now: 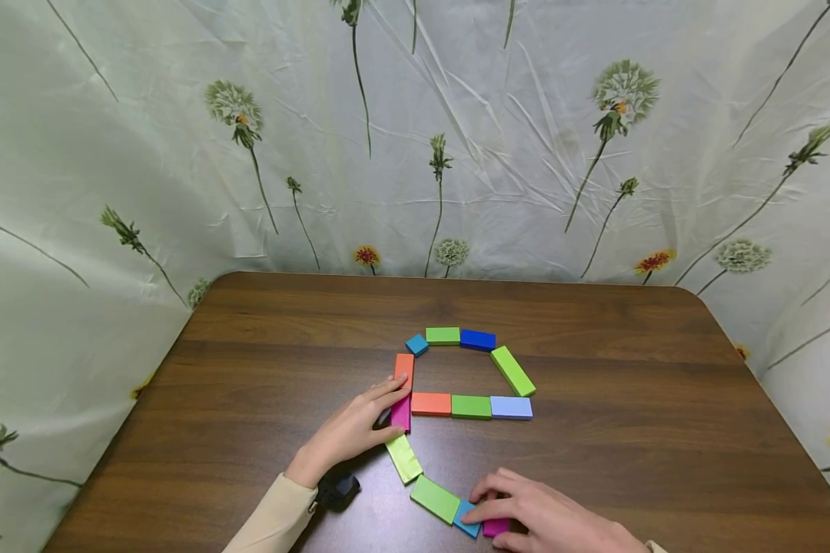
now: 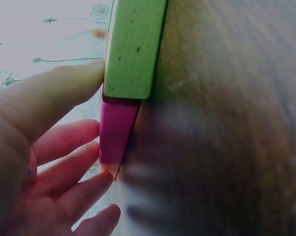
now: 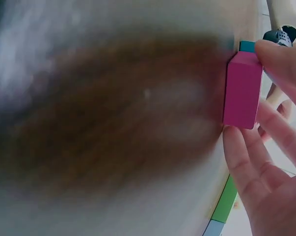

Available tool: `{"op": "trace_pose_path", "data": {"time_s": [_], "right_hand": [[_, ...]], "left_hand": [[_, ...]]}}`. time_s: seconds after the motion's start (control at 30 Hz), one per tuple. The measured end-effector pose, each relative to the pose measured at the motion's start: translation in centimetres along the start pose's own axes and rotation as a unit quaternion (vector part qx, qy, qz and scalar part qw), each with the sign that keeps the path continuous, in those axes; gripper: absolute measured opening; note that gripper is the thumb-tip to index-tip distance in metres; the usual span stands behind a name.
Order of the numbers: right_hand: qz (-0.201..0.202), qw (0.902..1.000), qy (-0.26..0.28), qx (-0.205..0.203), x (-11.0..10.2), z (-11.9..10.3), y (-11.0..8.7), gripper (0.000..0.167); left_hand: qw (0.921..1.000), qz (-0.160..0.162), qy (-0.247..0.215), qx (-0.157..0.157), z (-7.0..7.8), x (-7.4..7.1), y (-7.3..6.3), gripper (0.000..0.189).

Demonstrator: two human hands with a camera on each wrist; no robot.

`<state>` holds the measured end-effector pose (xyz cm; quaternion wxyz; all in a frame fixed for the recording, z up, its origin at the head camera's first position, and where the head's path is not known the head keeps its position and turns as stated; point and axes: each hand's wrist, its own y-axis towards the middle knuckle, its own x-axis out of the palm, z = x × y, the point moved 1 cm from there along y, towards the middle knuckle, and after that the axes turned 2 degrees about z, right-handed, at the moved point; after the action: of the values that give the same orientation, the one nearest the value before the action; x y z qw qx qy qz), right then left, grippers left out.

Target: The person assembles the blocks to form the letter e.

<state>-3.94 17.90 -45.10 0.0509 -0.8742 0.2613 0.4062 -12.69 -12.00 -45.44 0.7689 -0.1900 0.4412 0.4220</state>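
My left hand rests with extended fingers along the line's left side. Its fingertips touch the orange block and its thumb lies by the joint of the magenta block and the yellow-green block. In the left wrist view, the green-looking block is beside the thumb, with the magenta block beyond. At the near end, my right hand holds another magenta block between thumb and fingers, partly covering it. One of its fingers touches the adjoining blue block; a green block adjoins that.
A closed loop continues above: a small blue block, green block, dark blue block, slanted green block, then a row with a light blue block. All lie on the brown table before a floral curtain.
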Motion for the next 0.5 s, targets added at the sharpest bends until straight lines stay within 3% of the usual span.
{"op": "trace_pose_path", "data": {"time_s": [0.1,0.33,0.5], "right_hand": [[-0.007,1.0,-0.002,0.004,-0.17,0.03,0.07,0.033],[0.009,0.9992,-0.026,-0.028,-0.37,0.21,0.13,0.034],[-0.003,0.9998,-0.014,-0.012,-0.47,0.18,0.08,0.035]], "left_hand": [[1.0,0.001,0.001,0.002,-0.06,0.04,0.0,0.061],[0.9999,0.005,-0.01,0.013,-0.02,0.01,0.01,0.059],[0.9999,-0.003,-0.011,0.001,-0.02,-0.05,0.0,0.059]]}}
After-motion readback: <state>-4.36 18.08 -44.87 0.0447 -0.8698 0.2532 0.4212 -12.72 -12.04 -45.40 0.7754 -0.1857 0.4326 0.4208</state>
